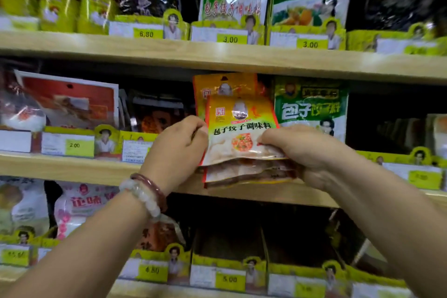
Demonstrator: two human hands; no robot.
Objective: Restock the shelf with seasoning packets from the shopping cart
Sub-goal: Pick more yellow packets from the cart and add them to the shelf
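A small stack of orange-and-yellow seasoning packets is held upright in front of the middle shelf. My left hand pinches the stack's left edge. On the other side my right hand grips its lower right corner, fingers curled round the bottom. Behind the stack, another orange packet of the same kind stands in the shelf slot. The shopping cart is out of view.
Green packets stand just right of the slot, red and dark packets to the left. The upper shelf hangs close above. Yellow price-tag holders line the shelf fronts. Half-empty display boxes sit below.
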